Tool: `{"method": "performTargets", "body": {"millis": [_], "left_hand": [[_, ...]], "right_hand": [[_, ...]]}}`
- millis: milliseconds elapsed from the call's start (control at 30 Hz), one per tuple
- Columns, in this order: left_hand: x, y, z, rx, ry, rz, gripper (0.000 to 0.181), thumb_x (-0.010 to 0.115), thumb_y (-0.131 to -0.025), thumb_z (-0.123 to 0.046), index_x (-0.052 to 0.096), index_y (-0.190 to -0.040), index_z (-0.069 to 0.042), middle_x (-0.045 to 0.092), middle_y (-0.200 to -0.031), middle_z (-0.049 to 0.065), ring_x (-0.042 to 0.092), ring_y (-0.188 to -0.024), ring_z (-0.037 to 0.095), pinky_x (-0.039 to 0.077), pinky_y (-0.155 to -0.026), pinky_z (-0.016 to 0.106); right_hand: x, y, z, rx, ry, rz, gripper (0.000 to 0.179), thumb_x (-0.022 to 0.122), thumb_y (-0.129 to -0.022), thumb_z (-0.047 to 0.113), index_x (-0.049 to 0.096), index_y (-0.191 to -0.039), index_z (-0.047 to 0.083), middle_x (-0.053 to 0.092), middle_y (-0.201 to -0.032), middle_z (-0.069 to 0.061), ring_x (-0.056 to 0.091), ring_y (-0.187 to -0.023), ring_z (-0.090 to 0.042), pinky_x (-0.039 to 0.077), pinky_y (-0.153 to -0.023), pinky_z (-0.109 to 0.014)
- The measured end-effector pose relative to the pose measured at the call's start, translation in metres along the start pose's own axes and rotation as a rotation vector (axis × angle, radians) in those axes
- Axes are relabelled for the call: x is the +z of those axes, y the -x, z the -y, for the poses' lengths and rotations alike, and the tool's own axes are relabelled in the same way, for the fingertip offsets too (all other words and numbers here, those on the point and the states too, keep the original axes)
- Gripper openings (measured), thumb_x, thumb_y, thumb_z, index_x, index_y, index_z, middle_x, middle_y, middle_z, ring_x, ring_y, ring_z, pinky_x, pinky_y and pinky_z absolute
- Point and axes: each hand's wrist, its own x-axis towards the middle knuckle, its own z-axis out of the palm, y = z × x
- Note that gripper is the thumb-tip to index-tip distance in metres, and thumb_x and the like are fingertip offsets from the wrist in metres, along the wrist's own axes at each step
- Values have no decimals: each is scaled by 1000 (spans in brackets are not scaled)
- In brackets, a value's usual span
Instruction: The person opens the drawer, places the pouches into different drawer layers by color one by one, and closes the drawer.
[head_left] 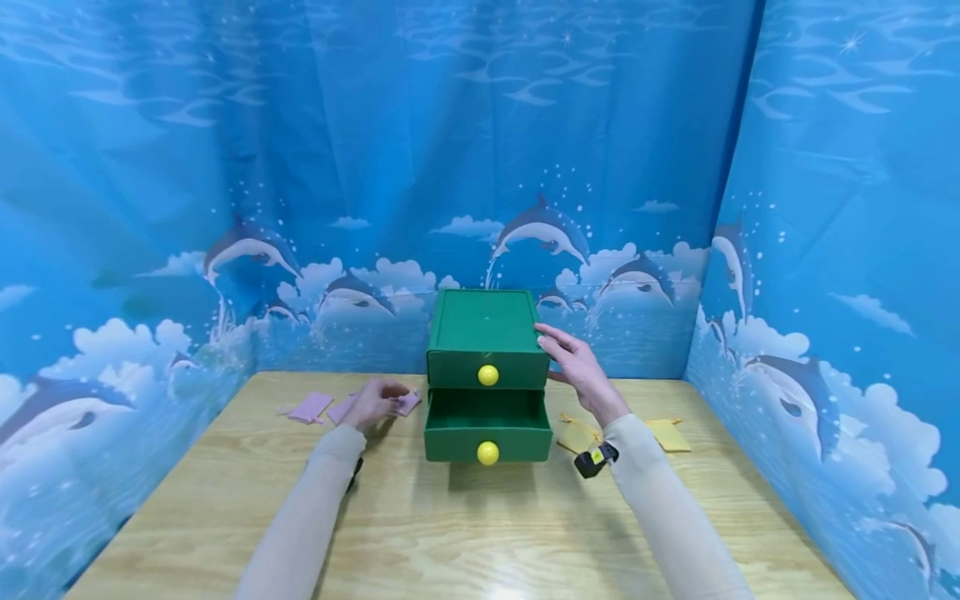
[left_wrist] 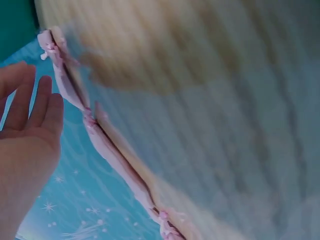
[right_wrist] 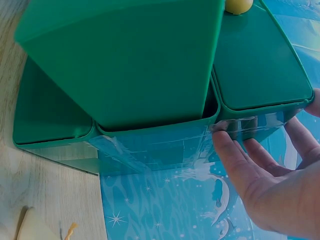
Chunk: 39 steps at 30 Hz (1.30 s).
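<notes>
A green drawer cabinet (head_left: 486, 321) with yellow knobs (head_left: 487, 375) stands on the table. Its middle drawer (head_left: 487, 445) is pulled out, and no contents show in the part of it I can see. My right hand (head_left: 581, 367) rests against the cabinet's right side near the top, fingers (right_wrist: 245, 165) extended along the wall. My left hand (head_left: 375, 404) hovers over small purple drawstring pouches left of the cabinet. The nearest pouch (head_left: 407, 403) lies by its fingertips; in the left wrist view the fingers (left_wrist: 37, 105) are loosely extended, apart from the pouches (left_wrist: 112, 155).
More purple pouches, one (head_left: 310, 407) farthest left, lie in a row. Right of the cabinet are yellow drawstring pouches (head_left: 577, 435), another (head_left: 670, 435) beyond my right wrist. Blue dolphin-printed curtains (head_left: 420, 208) enclose the wooden table (head_left: 420, 533) at back and sides.
</notes>
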Motion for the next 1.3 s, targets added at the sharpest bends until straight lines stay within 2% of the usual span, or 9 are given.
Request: {"method": "performTargets", "body": {"millis": [200, 400, 667, 833, 933, 1100, 1300], "left_hand": [[-6, 3, 7, -10, -139, 39, 38, 62, -82, 11, 63, -120, 9, 66, -117, 26, 62, -110, 38, 51, -98, 47], [-12, 4, 4, -57, -145, 116, 41, 65, -82, 8, 63, -123, 5, 66, -116, 20, 62, -107, 31, 54, -93, 43], [-14, 8, 1, -30, -185, 200, 41, 77, -79, 0, 68, -118, -1, 69, -110, 12, 63, -101, 25, 54, -91, 42], [-13, 11, -1, -78, -247, 228, 37, 78, -78, -4, 72, -113, -9, 70, -108, 5, 62, -102, 22, 52, -94, 45], [-13, 12, 0, -96, -265, 248, 37, 78, -77, -3, 72, -112, -10, 70, -107, 4, 61, -101, 21, 52, -93, 45], [-12, 14, 0, -115, -233, 266, 30, 80, -78, -6, 74, -108, -11, 71, -104, 2, 61, -96, 18, 53, -88, 39], [-10, 19, -4, -63, -271, 279, 12, 81, -82, -24, 78, -91, -17, 73, -96, -2, 57, -81, 15, 49, -69, 28]], "right_hand": [[2, 0, 0, -10, 10, 9, 53, 50, -101, 46, 41, -150, 29, 27, -161, -4, 27, -148, -30, 40, -109, -56], [3, 0, 2, -12, 16, 5, 53, 50, -101, 46, 41, -150, 29, 27, -161, -4, 27, -148, -31, 40, -109, -56], [2, -1, 1, -7, 4, 4, 52, 50, -102, 44, 40, -151, 27, 26, -161, -4, 27, -148, -30, 40, -109, -56], [2, 0, 1, -8, 9, 5, 53, 50, -101, 45, 40, -150, 28, 26, -162, -3, 27, -148, -30, 40, -109, -56], [1, 0, 1, -6, 13, 7, 54, 50, -101, 46, 40, -151, 28, 25, -162, -3, 26, -148, -30, 40, -109, -56], [2, 5, 7, 8, 9, 18, 54, 49, -102, 44, 38, -152, 27, 23, -163, -4, 25, -149, -31, 39, -110, -56], [2, 7, 9, 13, 12, 25, 54, 47, -103, 41, 36, -153, 25, 22, -163, -5, 23, -149, -33, 38, -110, -57]]}}
